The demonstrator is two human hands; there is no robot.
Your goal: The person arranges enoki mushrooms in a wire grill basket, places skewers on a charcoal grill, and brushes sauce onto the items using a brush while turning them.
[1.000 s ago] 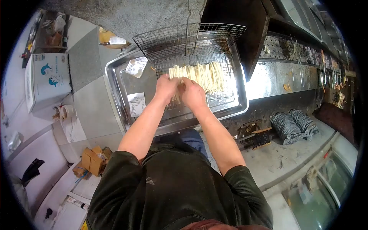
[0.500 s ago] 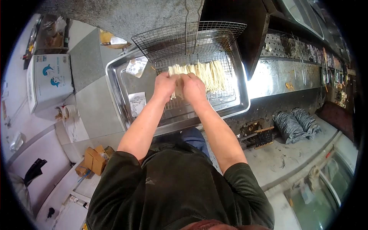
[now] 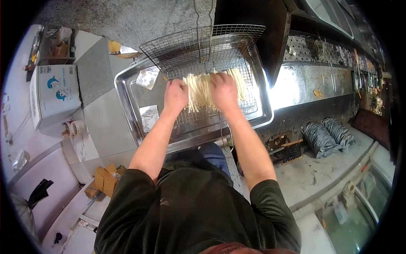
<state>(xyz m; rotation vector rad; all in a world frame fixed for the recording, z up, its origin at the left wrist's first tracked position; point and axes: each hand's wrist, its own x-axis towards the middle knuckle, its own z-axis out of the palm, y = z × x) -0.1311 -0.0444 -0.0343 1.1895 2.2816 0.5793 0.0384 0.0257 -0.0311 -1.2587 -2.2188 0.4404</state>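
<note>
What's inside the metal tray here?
The metal tray holds two papers and part of a wire rack with pale strands on it. The right hand covers some; what's under them is hidden.

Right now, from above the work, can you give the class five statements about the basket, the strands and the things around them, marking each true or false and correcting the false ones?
1. The right hand is over the pale strands. True.
2. The wire basket has its lid closed over the strands. False: the lid stands open.
3. Two paper slips lie on the metal tray. True.
4. The dolphin-marked white box is at the picture's right. False: it is at the left.
5. The left hand is at the strands' left end. True.
</note>
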